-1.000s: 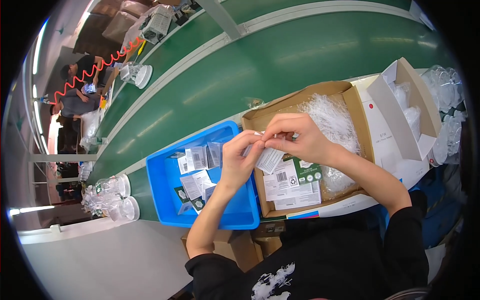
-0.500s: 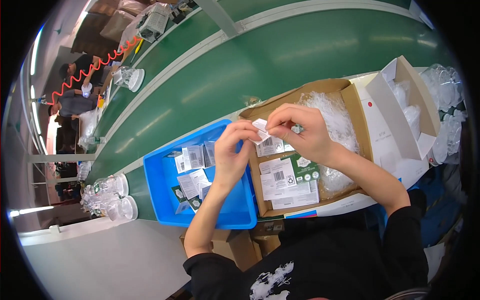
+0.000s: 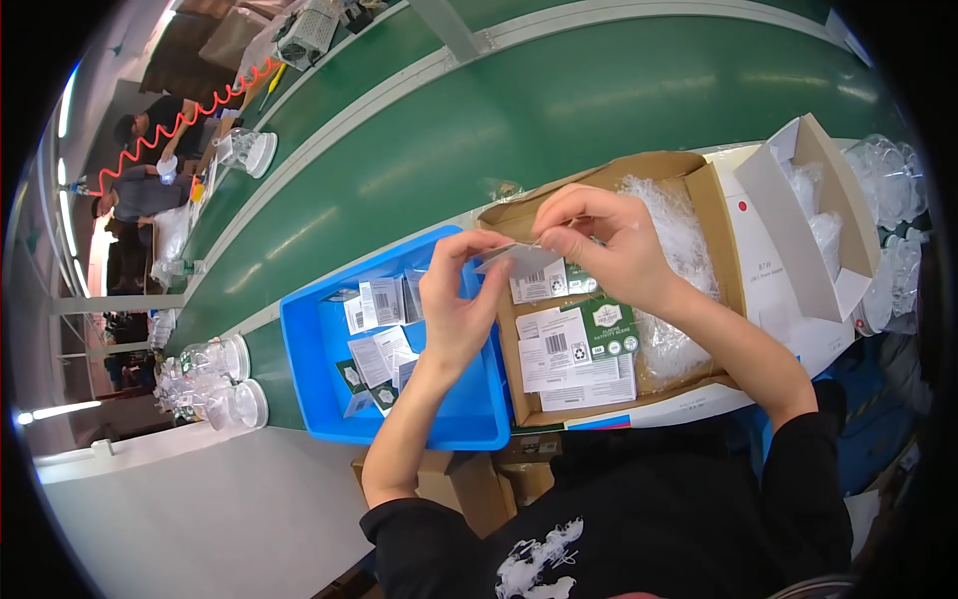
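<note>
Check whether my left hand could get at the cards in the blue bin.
Probably yes: the cards lie in an open bin near the left hand, though it pinches another card and may need to release that first.

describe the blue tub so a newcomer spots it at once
Find the green surface; along its near edge lies a brown cardboard tray. Just left is the blue tub, holding small cards. Unlike the tray, it is bright blue, without white strands.

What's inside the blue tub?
White and green cards lie inside the blue tub. The person's left forearm crosses over it, so whatever it covers can't be seen.
</note>
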`<act>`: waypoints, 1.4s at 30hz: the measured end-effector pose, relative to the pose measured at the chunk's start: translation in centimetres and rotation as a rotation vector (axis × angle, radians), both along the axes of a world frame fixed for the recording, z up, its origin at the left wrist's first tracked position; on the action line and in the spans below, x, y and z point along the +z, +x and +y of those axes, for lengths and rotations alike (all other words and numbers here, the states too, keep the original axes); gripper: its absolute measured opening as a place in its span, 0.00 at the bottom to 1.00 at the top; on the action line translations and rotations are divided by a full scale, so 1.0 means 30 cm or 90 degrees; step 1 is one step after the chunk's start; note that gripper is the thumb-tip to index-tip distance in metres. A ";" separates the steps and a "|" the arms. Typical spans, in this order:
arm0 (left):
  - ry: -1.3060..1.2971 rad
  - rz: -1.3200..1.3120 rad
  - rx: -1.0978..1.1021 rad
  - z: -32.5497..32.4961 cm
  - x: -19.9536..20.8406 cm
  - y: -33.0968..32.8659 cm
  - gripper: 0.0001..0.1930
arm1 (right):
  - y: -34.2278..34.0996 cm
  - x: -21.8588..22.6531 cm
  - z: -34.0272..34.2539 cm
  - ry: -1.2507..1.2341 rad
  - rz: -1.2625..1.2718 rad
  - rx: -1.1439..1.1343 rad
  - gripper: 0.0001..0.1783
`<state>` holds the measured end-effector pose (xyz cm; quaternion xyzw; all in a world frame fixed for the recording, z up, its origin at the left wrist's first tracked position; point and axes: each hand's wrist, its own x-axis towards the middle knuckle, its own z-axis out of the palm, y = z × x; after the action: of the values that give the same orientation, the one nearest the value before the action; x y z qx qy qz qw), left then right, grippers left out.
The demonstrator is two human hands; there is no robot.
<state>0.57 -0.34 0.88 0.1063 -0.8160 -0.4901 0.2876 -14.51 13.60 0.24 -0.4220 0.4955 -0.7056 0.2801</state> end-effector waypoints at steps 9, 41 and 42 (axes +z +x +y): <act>-0.090 0.068 -0.009 -0.032 0.002 0.009 0.12 | -0.021 -0.067 -0.023 0.158 -0.286 0.142 0.11; 0.449 -0.116 -0.172 -0.075 -0.041 0.020 0.12 | 0.079 0.020 0.031 -0.090 0.444 -0.099 0.10; 0.482 -0.076 -0.193 -0.076 -0.053 0.012 0.11 | 0.076 0.025 0.028 -0.088 0.448 -0.098 0.10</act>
<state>0.91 -2.61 -0.71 0.1113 -0.5999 -0.7853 0.1048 -12.23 14.44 0.99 -0.6182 0.5434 -0.5678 0.0091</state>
